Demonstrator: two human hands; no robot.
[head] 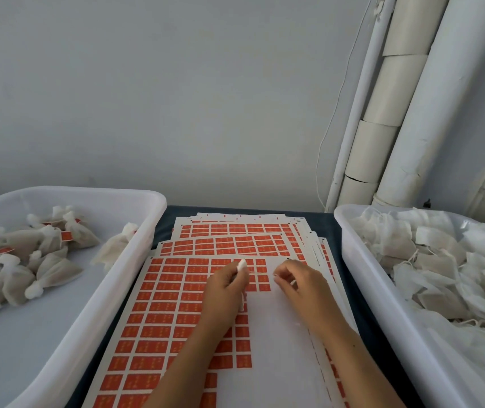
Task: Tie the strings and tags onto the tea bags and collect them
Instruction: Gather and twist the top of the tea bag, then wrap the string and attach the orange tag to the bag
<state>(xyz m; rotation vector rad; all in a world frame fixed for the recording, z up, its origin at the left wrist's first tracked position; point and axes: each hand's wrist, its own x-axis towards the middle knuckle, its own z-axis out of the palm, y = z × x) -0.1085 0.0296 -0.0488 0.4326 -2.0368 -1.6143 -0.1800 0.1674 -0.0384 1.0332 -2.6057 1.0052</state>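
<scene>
Though gripped, tea bag mostly hidden.

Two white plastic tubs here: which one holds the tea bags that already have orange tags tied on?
The white plastic tub on the left. Its gathered tea bags show orange tags; the right white tub holds flat, untied bags with loose strings.
</scene>
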